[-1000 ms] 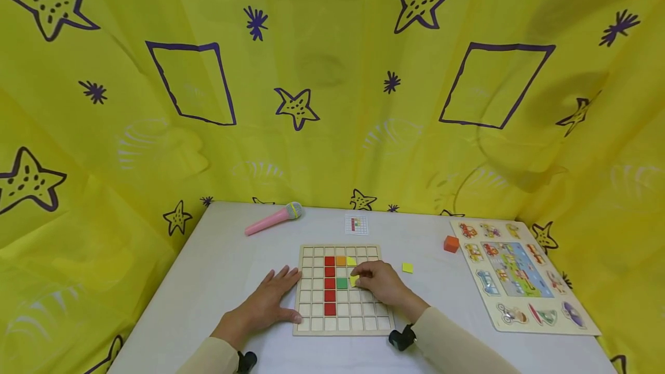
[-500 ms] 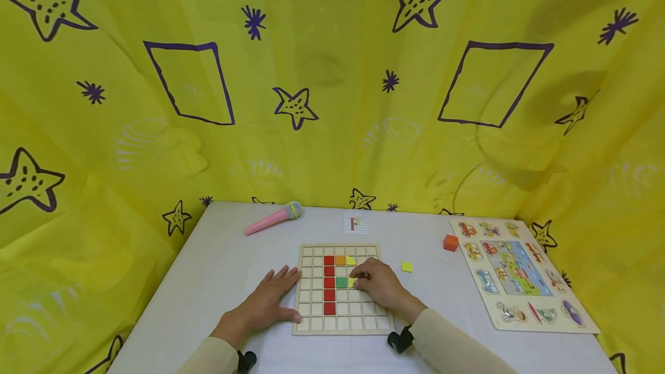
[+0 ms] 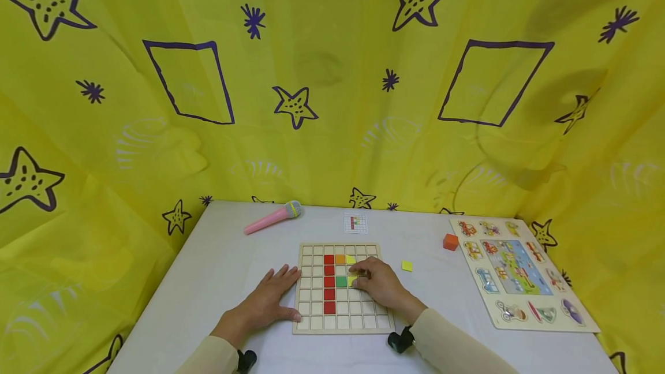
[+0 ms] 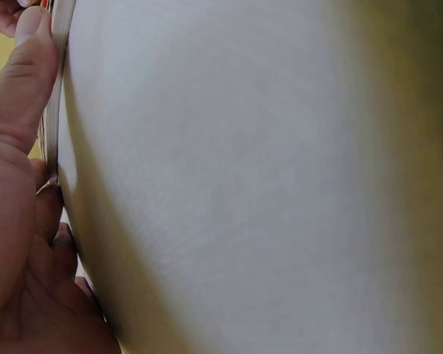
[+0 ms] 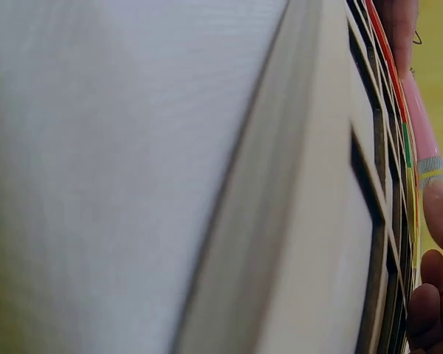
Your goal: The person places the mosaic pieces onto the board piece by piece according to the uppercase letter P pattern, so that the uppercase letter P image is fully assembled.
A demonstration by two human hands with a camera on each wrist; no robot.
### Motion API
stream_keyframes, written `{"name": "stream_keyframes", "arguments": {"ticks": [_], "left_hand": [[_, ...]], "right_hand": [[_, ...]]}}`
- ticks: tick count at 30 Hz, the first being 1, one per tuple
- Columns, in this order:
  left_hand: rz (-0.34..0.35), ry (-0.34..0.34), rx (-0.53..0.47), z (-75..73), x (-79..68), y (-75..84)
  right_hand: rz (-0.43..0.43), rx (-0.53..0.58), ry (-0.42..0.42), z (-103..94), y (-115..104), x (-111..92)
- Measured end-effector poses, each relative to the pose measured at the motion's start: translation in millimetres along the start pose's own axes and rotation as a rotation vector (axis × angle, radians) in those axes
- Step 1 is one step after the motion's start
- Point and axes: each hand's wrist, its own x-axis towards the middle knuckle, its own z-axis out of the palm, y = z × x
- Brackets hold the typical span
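A wooden grid board (image 3: 363, 323) lies on the table, with a column of red square tiles (image 3: 329, 281), an orange tile (image 3: 340, 259), a yellow piece (image 3: 350, 259) and a green tile (image 3: 341, 281) in its cells. My right hand (image 3: 383, 283) bends over the board's right half. Its thumb and fingertips pinch another yellow tile (image 3: 351, 280), just right of the green one and partly hidden by the fingers. My left hand (image 3: 271, 299) rests spread at the board's left edge, and its thumb (image 4: 26, 88) lies along that rim in the left wrist view.
Right of the board lies a loose yellow tile (image 3: 407, 266). A printed pattern card (image 3: 355, 223) and a pink toy microphone (image 3: 270, 220) lie behind it. An orange cube (image 3: 450, 242) sits beside a wooden picture puzzle (image 3: 499, 310). A yellow curtain (image 3: 332, 149) encloses the table.
The yellow tile under my right fingertips has shifted slightly left toward the green tile and sits flatter over its cell. My left hand stays in place.
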Motion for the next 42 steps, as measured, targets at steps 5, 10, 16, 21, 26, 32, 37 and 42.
{"name": "stream_keyframes", "arguments": {"ticks": [5, 10, 16, 21, 26, 32, 37, 42], "left_hand": [[0.0, 0.004, -0.002, -0.5, 0.7, -1.4], [0.0, 0.005, -0.003, -1.5, 1.0, -1.4], [-0.006, -0.001, -0.009, -1.1, 0.5, -1.3], [-0.002, -0.002, -0.009, -0.5, 0.3, -2.0], [0.008, 0.001, -0.007, 0.0, 0.4, -2.8], [0.009, -0.002, -0.01, -0.1, 0.1, -1.6], [-0.001, -0.001, -0.015, -0.3, -0.7, 0.1], [0.019, 0.004, -0.005, -1.2, -0.4, 0.2]], "right_hand": [[0.015, 0.053, 0.018, 0.8, 0, -1], [0.061, 0.132, 0.025, -0.6, -1, -1], [0.139, 0.193, 0.053, -7.8, 3, -2], [0.158, 0.201, 0.1, -23.1, 7, -5], [0.183, 0.152, 0.149, -42.6, 21, -10], [0.227, 0.126, 0.185, -66.4, 47, -17], [0.236, 0.11, 0.186, -81.3, 62, -24], [0.249, 0.064, 0.174, -86.9, 70, -28]]}}
